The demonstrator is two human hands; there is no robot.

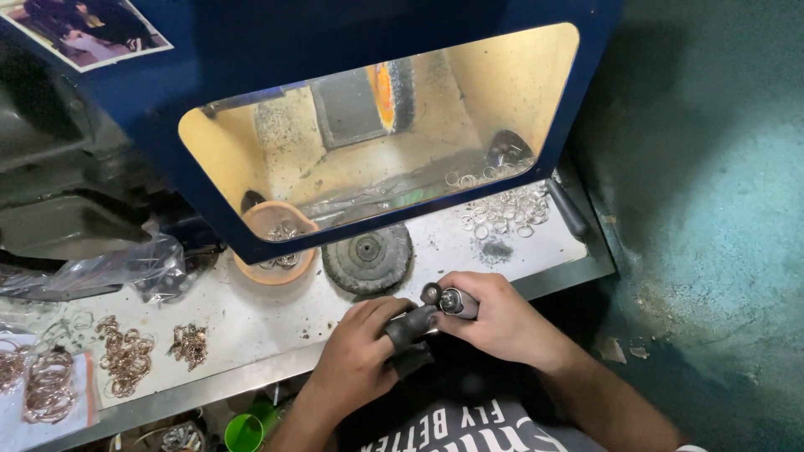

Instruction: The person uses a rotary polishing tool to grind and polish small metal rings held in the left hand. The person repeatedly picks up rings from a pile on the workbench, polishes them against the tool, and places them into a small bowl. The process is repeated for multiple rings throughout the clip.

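Observation:
My right hand (501,316) grips a small silver metal part (456,302) with a dark round end (431,293) near the bench's front edge. My left hand (362,356) meets it from the left; its thumb and a finger wear black rubber covers (409,329) that touch the part. Both hands sit just in front of a dark round buffing wheel (368,258) lying flat on the white bench (251,322).
A blue machine hood (293,33) with a lit window hangs over the bench. An orange bowl (276,272) of rings stands left of the wheel. Loose silver rings (507,209) lie at right, rose-gold rings (124,356) and chains at left, a plastic bag (126,268) behind them.

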